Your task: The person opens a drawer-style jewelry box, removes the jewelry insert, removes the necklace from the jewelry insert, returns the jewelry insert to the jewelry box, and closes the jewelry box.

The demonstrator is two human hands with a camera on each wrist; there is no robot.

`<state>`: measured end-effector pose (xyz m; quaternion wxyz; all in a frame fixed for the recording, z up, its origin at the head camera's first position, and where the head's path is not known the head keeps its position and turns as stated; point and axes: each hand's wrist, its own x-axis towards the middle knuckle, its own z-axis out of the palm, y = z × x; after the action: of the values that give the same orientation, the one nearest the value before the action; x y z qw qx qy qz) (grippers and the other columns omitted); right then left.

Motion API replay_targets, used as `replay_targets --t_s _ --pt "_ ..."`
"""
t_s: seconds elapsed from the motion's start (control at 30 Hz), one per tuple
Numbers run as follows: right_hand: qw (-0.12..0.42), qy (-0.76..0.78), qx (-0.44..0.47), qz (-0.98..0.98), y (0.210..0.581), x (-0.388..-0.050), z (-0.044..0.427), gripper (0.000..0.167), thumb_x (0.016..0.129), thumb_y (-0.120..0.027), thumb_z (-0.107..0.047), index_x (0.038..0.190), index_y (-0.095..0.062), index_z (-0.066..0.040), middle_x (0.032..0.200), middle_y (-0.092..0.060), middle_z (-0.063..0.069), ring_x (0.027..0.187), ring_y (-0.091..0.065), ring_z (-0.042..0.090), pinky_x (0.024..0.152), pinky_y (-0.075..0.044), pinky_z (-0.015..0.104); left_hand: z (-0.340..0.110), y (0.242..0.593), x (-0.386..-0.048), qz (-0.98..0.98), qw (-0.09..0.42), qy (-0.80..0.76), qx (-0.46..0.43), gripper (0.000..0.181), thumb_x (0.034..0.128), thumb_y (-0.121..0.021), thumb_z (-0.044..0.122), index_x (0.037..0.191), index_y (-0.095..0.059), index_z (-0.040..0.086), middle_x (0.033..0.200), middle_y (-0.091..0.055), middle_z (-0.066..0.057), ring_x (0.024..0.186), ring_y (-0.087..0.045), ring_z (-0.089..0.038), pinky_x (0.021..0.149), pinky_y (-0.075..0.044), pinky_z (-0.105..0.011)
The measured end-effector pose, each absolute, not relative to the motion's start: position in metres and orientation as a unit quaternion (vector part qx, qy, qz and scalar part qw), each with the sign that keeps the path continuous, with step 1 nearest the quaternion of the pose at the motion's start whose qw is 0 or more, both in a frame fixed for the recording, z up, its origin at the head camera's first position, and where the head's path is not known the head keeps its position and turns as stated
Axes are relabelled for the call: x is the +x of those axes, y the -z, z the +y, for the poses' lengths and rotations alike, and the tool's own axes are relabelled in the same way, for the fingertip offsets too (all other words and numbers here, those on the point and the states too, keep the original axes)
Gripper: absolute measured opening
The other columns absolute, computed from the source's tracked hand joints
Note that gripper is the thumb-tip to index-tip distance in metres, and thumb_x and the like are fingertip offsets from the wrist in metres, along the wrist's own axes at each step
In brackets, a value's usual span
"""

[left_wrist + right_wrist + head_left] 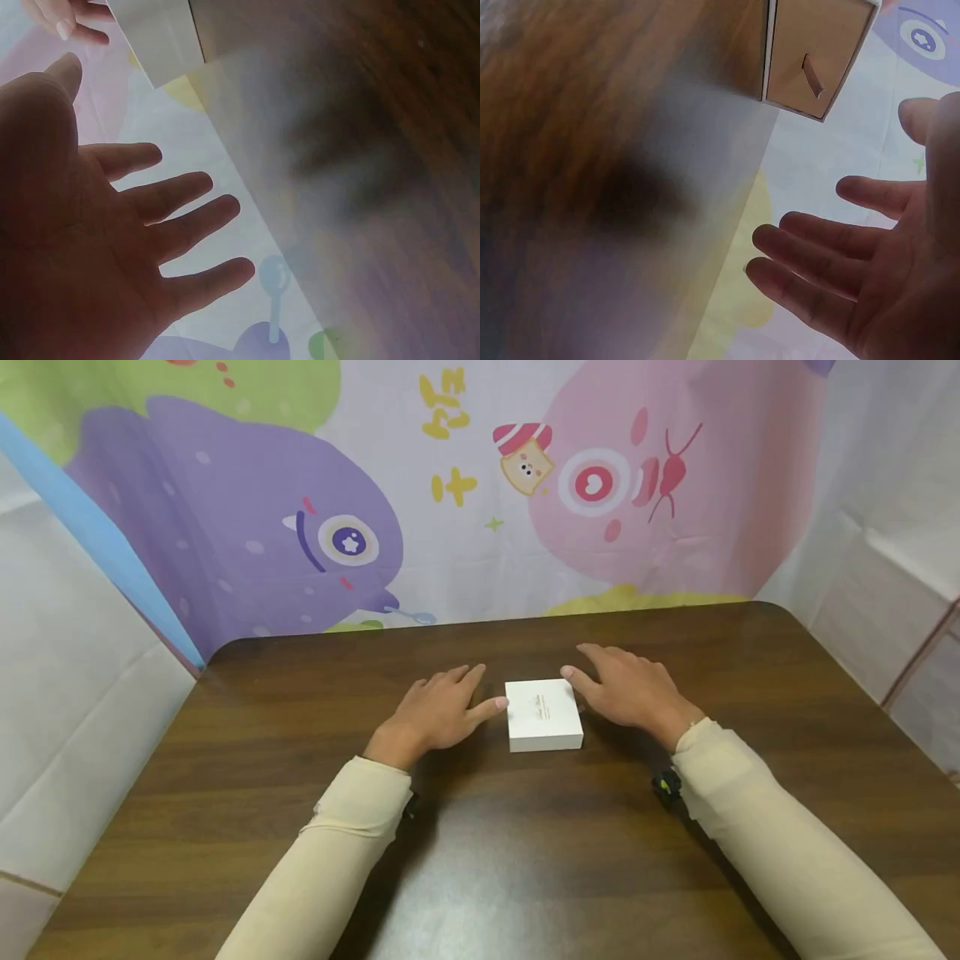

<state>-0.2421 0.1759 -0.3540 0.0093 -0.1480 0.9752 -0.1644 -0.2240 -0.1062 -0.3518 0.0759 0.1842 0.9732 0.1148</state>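
A small white box [543, 714] with fine printed lettering on its lid lies flat on the brown wooden table. On its right end, the right wrist view shows a tan panel [817, 56] with a short ribbon-like pull tab [812, 76]. My left hand [435, 710] is beside the box's left edge, its thumb tip close to that side; whether it touches cannot be told. To the right, my right hand [633, 687] has its thumb near the box's far right corner. In the wrist views, the fingers of both hands are spread and hold nothing.
Behind the table [465, 860] hangs a curtain [465, 560] printed with cartoon figures. Pale walls [75, 677] flank the table on the left and right. The table's far edge lies just beyond the hands.
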Motion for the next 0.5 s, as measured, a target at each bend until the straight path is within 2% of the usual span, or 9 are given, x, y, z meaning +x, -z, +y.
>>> replay_targets --t_s 0.17,0.5 --pt "-0.005 0.164 -0.148 0.975 0.3546 -0.2423 0.1761 0.072 0.102 -0.035 -0.062 0.145 -0.049 -0.006 0.136 -0.059 0.019 0.121 -0.057 0.039 0.090 -0.044 0.062 -0.1041 0.3525 -0.2246 0.972 0.082 -0.113 0.187 0.082 0.0991 -0.033 0.070 0.159 -0.030 0.014 0.157 -0.038 -0.012 0.142 -0.038 -0.032 0.111 -0.030 -0.056" --pt "-0.007 0.158 -0.148 0.976 0.3573 -0.2414 0.1753 0.071 0.103 -0.035 -0.060 0.142 -0.052 -0.003 0.133 -0.060 0.020 0.117 -0.059 0.040 0.089 -0.046 0.060 -0.1012 0.3561 -0.2240 0.970 0.069 -0.109 0.204 0.081 0.0996 -0.034 0.069 0.156 -0.036 0.011 0.150 -0.049 -0.012 0.136 -0.047 -0.029 0.104 -0.040 -0.052"
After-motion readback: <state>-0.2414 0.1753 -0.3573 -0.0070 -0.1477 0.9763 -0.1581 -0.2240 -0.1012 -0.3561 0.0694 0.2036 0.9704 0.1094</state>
